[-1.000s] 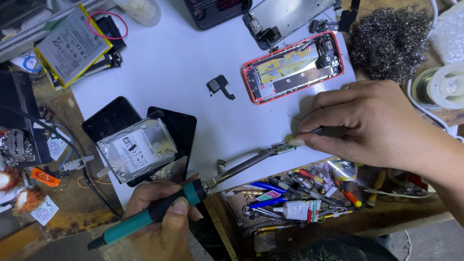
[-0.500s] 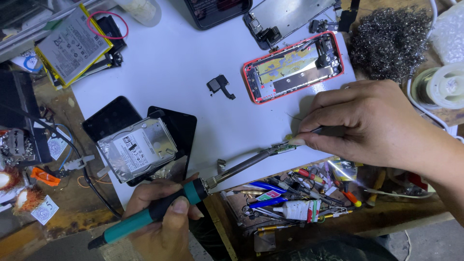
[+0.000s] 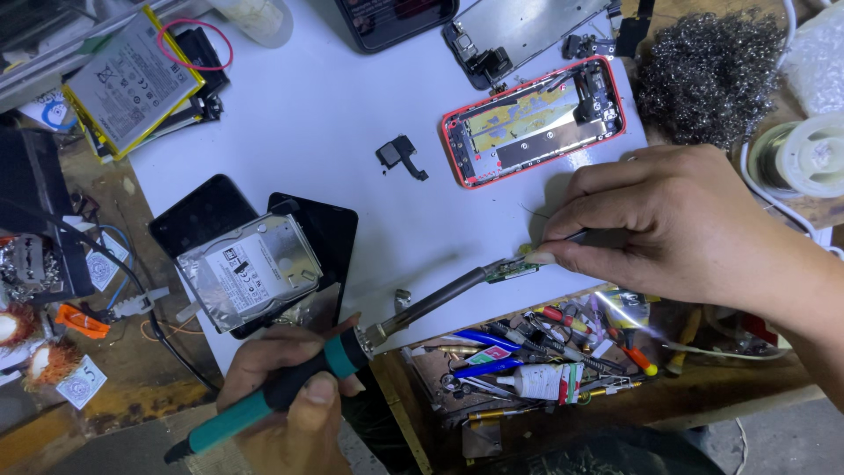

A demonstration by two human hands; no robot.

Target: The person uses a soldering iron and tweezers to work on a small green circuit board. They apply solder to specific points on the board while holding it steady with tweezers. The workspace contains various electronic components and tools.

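Observation:
My left hand (image 3: 286, 396) grips the teal and black handle of a soldering iron (image 3: 352, 347). Its metal shaft runs up and right, and the tip meets a small green circuit piece (image 3: 512, 268) near the front edge of the white mat (image 3: 352, 132). My right hand (image 3: 677, 224) pinches thin tweezers (image 3: 576, 237) whose points press on that same small piece. An opened red phone frame (image 3: 532, 123) with its inner board showing lies just beyond my right hand.
A hard drive (image 3: 249, 268) rests on dark phone screens at the left. A small black part (image 3: 400, 157) lies mid-mat. A battery (image 3: 132, 77) sits far left, steel wool (image 3: 708, 75) and a solder spool (image 3: 813, 154) far right. A tool tray (image 3: 527, 369) lies below the mat.

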